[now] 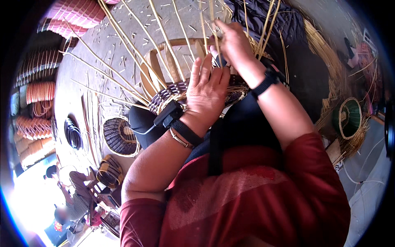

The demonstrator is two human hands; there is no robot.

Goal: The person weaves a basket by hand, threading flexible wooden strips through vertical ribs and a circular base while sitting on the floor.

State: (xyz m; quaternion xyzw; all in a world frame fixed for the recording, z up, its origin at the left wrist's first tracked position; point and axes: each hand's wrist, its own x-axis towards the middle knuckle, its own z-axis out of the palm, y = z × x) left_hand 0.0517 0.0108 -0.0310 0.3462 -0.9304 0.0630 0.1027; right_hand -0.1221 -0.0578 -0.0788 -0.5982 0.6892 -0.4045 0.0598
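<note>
A partly woven basket (175,91) with dark and pale strands rests against my knees, and long pale cane stakes (158,20) fan upward from it. My left hand (207,92) lies over the near side of the weave with its fingers stretched out among the stakes. Above and to its right, my right hand (238,46) is closed round an upright cane stake (212,12), its index finger pointing away from me. That hand is slightly blurred, and its fingertips are partly hidden. Dark bands circle both wrists.
Beyond the basket is a curved wooden frame (177,42). Cut cane bits litter the floor. At left are a dark wicker basket (119,136), a black coil (73,132) and stacked woven goods (40,91). Cane bundles (323,45) and a green-lined basket (349,119) stand right. People (80,201) sit lower left.
</note>
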